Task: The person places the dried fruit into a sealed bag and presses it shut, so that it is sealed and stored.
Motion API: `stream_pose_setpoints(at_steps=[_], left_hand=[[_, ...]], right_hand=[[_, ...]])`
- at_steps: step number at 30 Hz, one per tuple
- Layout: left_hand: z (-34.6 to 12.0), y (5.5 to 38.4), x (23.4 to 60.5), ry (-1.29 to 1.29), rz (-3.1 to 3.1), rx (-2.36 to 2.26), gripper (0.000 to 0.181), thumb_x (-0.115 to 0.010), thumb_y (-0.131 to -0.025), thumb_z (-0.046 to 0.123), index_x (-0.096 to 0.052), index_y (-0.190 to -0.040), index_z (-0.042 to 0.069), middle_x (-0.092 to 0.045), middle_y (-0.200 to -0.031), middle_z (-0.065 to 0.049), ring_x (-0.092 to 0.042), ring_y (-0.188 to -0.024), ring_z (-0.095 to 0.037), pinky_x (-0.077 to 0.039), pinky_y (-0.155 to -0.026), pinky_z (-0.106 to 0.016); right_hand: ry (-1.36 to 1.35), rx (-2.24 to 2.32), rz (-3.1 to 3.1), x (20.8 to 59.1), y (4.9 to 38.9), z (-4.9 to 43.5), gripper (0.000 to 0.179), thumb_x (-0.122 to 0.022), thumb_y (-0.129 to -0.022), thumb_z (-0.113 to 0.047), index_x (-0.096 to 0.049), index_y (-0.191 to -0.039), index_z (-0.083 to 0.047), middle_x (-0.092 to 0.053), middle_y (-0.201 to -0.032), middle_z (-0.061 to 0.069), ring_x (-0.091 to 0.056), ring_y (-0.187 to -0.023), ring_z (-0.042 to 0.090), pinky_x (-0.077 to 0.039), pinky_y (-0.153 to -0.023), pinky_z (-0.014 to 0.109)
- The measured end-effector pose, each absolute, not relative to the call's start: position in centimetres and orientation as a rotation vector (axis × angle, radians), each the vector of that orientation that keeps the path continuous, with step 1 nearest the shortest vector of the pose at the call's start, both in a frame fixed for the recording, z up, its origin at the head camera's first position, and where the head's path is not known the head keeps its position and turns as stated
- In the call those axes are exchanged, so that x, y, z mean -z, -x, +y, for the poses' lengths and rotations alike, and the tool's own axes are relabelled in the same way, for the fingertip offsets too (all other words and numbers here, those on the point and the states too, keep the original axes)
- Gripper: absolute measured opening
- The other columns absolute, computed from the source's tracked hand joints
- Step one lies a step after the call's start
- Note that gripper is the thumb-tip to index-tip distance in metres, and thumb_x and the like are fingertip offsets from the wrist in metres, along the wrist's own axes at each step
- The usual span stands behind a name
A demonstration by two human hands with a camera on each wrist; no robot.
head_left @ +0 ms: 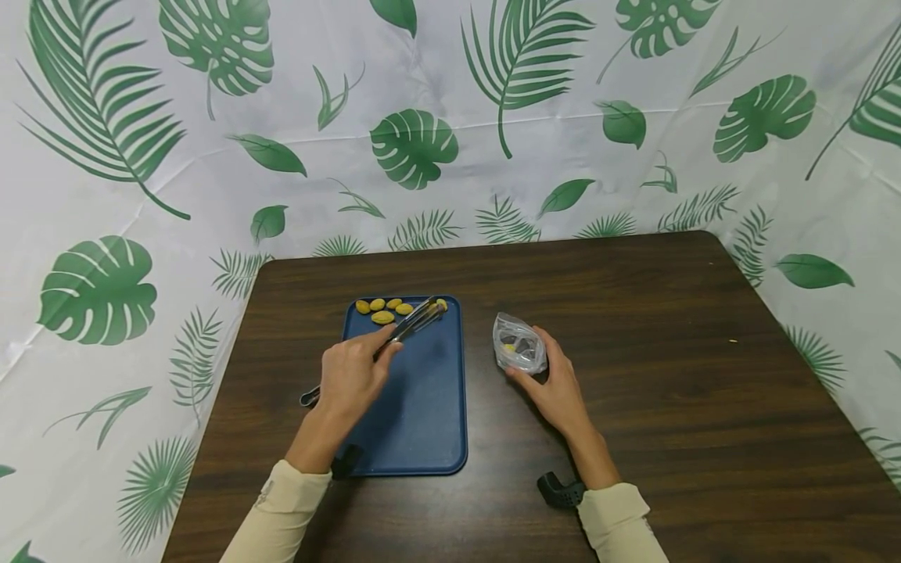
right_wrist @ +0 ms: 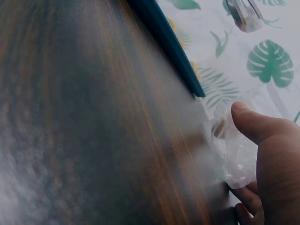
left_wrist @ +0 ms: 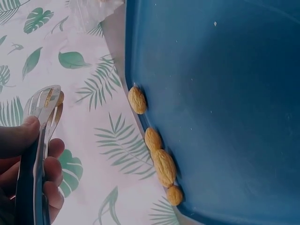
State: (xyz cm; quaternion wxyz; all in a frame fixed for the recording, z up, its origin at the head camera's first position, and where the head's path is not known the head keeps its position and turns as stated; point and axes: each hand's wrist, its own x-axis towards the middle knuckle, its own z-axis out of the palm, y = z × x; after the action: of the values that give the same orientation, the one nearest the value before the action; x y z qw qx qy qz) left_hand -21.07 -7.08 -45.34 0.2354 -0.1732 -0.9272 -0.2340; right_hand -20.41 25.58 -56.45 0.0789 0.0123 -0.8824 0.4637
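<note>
My left hand [head_left: 352,377] grips a pair of metal tongs [head_left: 408,324] with dark handles over the blue tray [head_left: 418,414]. Between the tong tips sits a tan, almond-like nut [left_wrist: 61,97], held above the tray's far right corner in the head view. Several similar wrinkled nuts [head_left: 383,317] lie along the tray's far edge. To the right of the tray, my right hand [head_left: 556,391] holds a clear plastic bag [head_left: 514,324], thumb on the near side and fingers around the right. The bag's mouth gapes upward, and a bit of yellow shows inside.
The dark wood table [head_left: 633,328] extends well to the right of the bag. A tiny yellow scrap [head_left: 733,341] lies there. Behind the table hangs a white cloth [head_left: 493,180] printed with green leaves. Small pale crumbs dot the tray.
</note>
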Motion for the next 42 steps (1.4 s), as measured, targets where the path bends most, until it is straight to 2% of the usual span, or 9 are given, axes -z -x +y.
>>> stream_pose_setpoints(at_steps=[7, 18, 25, 32, 42], left_hand=[[-6.4, 20.9, 45.3, 0.485, -2.568, 0.635, 0.03, -0.08, -0.091, 0.022, -0.079, -0.118, 0.007, -0.081, -0.096, -0.011, -0.071, -0.062, -0.022, -0.054, -0.052, -0.04], [-5.3, 20.9, 45.7, 0.541, -2.546, 0.647, 0.03, -0.082, -0.089, 0.021, -0.08, -0.116, 0.008, -0.081, -0.094, -0.009, -0.071, -0.063, -0.021, -0.053, -0.052, -0.038], [-4.9, 20.8, 45.8, 0.558, -2.566, 0.657, 0.029, -0.081, -0.09, 0.019, -0.08, -0.117, 0.01, -0.082, -0.099, -0.008, -0.073, -0.065, -0.021, -0.052, -0.052, -0.037], [-4.3, 20.7, 45.7, 0.6, -2.546, 0.646, 0.029, -0.08, -0.091, 0.022, -0.08, -0.116, 0.009, -0.082, -0.097, -0.008, -0.068, -0.059, -0.017, -0.047, -0.048, -0.031], [-3.8, 20.7, 46.0, 0.645, -2.537, 0.655, 0.027, -0.079, -0.092, 0.022, -0.08, -0.115, 0.009, -0.082, -0.095, -0.008, -0.072, -0.064, -0.019, -0.052, -0.05, -0.034]], right_hand=[[-0.043, -1.394, -2.634, 56.5, 20.5, 25.5, 0.086, -0.081, -0.089, -0.042, -0.036, -0.159, -0.025, -0.049, -0.157, 0.012, -0.045, -0.14, 0.044, -0.034, -0.111, 0.067], [-0.055, -1.413, -2.625, 56.4, 20.3, 25.9, 0.086, -0.082, -0.088, -0.039, -0.037, -0.159, -0.021, -0.051, -0.155, 0.014, -0.046, -0.139, 0.044, -0.034, -0.111, 0.068], [-0.049, -1.409, -2.639, 56.3, 20.3, 25.9, 0.086, -0.081, -0.089, -0.041, -0.036, -0.16, -0.021, -0.049, -0.156, 0.014, -0.044, -0.14, 0.044, -0.033, -0.111, 0.067], [-0.041, -1.402, -2.643, 56.5, 20.4, 25.8, 0.087, -0.082, -0.088, -0.043, -0.036, -0.16, -0.023, -0.048, -0.158, 0.013, -0.044, -0.14, 0.044, -0.034, -0.111, 0.067], [-0.052, -1.395, -2.643, 56.4, 20.4, 25.7, 0.087, -0.081, -0.089, -0.043, -0.036, -0.16, -0.022, -0.048, -0.158, 0.013, -0.044, -0.14, 0.045, -0.034, -0.11, 0.068]])
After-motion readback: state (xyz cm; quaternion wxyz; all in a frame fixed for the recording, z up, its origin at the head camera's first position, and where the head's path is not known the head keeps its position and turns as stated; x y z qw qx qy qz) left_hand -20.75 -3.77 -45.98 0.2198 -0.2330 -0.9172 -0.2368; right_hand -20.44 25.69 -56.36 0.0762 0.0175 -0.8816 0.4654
